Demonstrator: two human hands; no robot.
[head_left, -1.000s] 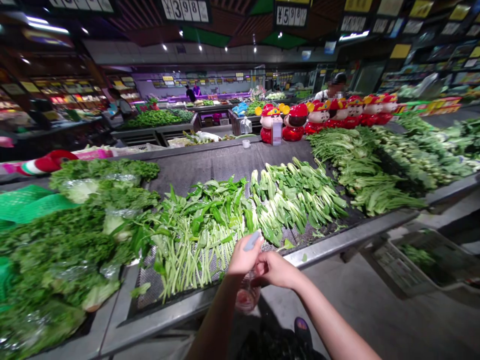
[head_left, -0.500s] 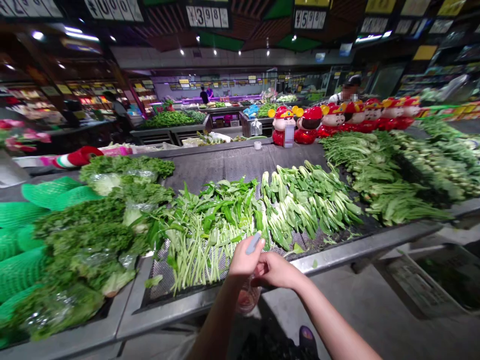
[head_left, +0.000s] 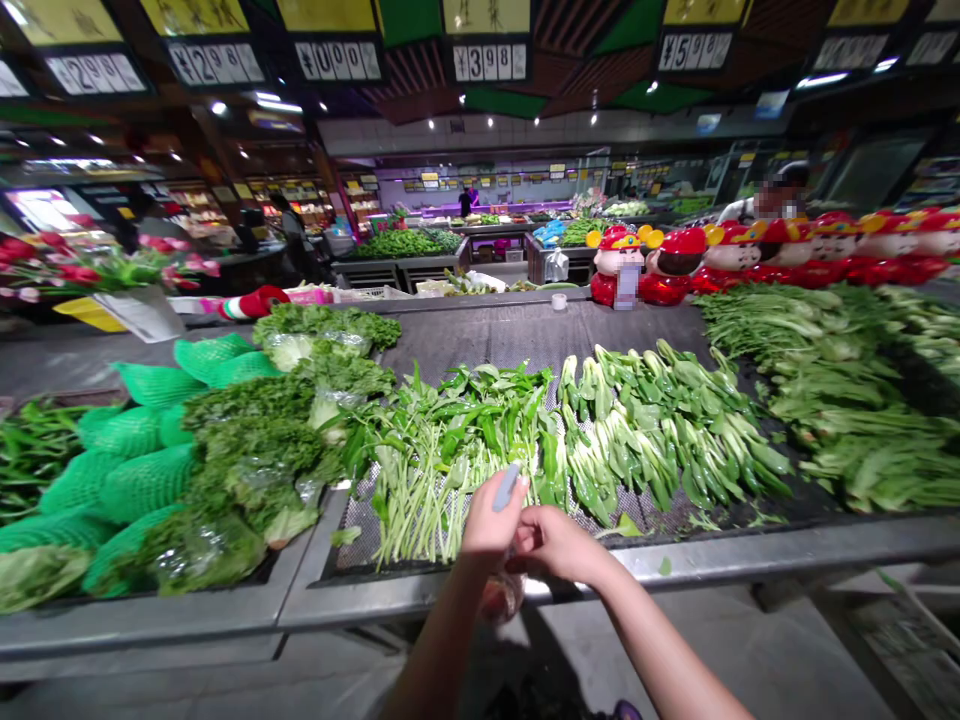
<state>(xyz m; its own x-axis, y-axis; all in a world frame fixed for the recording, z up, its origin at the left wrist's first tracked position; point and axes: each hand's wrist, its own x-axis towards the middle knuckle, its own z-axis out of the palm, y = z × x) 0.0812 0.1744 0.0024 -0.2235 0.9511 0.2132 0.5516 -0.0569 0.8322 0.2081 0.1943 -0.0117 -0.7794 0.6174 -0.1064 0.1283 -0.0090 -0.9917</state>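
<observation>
My left hand [head_left: 489, 515] is closed, with a slim grey oval piece [head_left: 507, 487] under its thumb; what kind of thing it is does not show. Close beside it, my right hand [head_left: 553, 543] has its fingers curled in a pinch near the left palm. Below both hands is a clear see-through container or bag [head_left: 502, 597] with something reddish inside; which hand holds it is hidden. Just beyond the hands lie long-stemmed leafy greens [head_left: 435, 480] and bunches of bok choy [head_left: 660, 430] on a mesh-lined display stand [head_left: 360, 600].
To the left are leafy lettuces [head_left: 255, 450] and green netted produce [head_left: 142, 480]. More greens [head_left: 847, 400] fill the right. Red figurines [head_left: 667, 265] line the back ledge near a small white cup [head_left: 559, 301]. A person [head_left: 780, 195] stands behind them. The stand's metal front edge [head_left: 675, 560] runs below.
The view has turned left and tilted up a little, bringing in the flower pot and more netted produce. My hands keep nearly the same pose together.
</observation>
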